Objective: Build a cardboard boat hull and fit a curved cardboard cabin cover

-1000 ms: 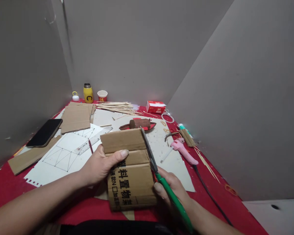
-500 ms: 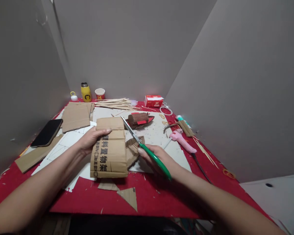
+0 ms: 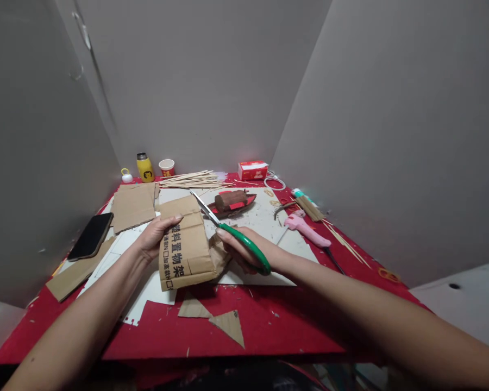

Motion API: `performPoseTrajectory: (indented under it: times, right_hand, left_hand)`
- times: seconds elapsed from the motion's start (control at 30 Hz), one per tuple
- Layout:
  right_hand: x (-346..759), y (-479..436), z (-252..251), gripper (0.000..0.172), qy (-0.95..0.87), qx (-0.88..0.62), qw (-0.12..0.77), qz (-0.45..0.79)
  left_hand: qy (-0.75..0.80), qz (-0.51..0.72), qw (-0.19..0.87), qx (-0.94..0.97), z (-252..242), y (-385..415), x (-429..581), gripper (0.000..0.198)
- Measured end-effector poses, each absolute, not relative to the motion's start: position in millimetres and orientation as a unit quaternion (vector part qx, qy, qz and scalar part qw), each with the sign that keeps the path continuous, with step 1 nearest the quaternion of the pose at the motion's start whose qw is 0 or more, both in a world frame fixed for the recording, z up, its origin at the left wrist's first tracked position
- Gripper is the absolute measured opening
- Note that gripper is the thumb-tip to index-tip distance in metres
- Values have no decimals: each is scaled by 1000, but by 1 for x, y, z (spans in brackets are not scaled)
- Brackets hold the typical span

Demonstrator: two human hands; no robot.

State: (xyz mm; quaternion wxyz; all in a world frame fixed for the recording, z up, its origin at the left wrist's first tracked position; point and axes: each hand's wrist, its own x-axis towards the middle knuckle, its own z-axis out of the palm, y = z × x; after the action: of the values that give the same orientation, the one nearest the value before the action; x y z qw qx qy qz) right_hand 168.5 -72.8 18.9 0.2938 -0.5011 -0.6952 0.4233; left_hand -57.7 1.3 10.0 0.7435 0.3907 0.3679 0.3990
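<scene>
My left hand (image 3: pixel 157 236) grips the left edge of a piece of cardboard (image 3: pixel 189 239) printed with dark characters, its thumb on top. My right hand (image 3: pixel 244 247) is wrapped around the green handles of a pair of scissors (image 3: pixel 246 244). The metal blades lie over the upper right corner of the cardboard and point up and left. Whether they are closed on its edge I cannot tell. Beneath the scissors, at the cardboard's right side, is another brown cardboard part, half hidden by my right hand. Behind the blades rests a brown and red model boat (image 3: pixel 232 202).
Two cardboard scraps (image 3: pixel 230 326) lie at the red table's front. To the left are a phone (image 3: pixel 91 236) and flat cardboard (image 3: pixel 133 206). A pink glue gun (image 3: pixel 307 229) lies right. Wooden sticks (image 3: pixel 193 180), a yellow bottle (image 3: pixel 145 168), a paper cup (image 3: pixel 167 167) and a red box (image 3: pixel 252 170) stand behind.
The cardboard has tilted, its lower edge now slanting up to the right. The scissors have moved slightly left and up across its top corner. The whole view has shifted a little.
</scene>
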Motion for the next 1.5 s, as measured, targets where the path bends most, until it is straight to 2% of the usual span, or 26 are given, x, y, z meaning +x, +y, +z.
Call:
performPoseTrajectory:
  times: [0.1,0.27,0.4,0.53,0.73,0.83,1.07,1.2,1.33,1.5]
  right_hand:
    - [164,-74,25,59,-684,-510,291,432]
    - [168,-68,36,63,-671,-513,276,458]
    - [176,-61,32,59,-653,-486,305,495]
    - [176,-70,29,51,-605,-474,396,503]
    - [168,-85,30,41,-546,-455,509,486]
    - [164,-84,21,44,-526,-432,549,485]
    - [159,-81,-10,42,-505,-383,559,534]
    - [155,-83,-18,32,-507,-369,559,543]
    - [157,-86,-13,30,-499,-369,590,517]
    - [180,-87,7,22,-442,-397,703,390]
  left_hand:
    - [367,375,757,390,15,5,-68,13]
    - [359,378,769,370,25,17,-93,31]
    - [359,438,760,319,24,36,-110,26]
    - [353,497,742,278,19,48,-115,27]
    - [341,525,738,252,17,39,-93,22]
    - [327,537,734,256,17,29,-80,19]
    - [335,511,732,302,9,10,-60,14]
    - [343,477,735,338,9,-2,-52,9]
    - [336,460,738,362,14,-8,-51,10]
    - [330,467,735,365,18,2,-59,29]
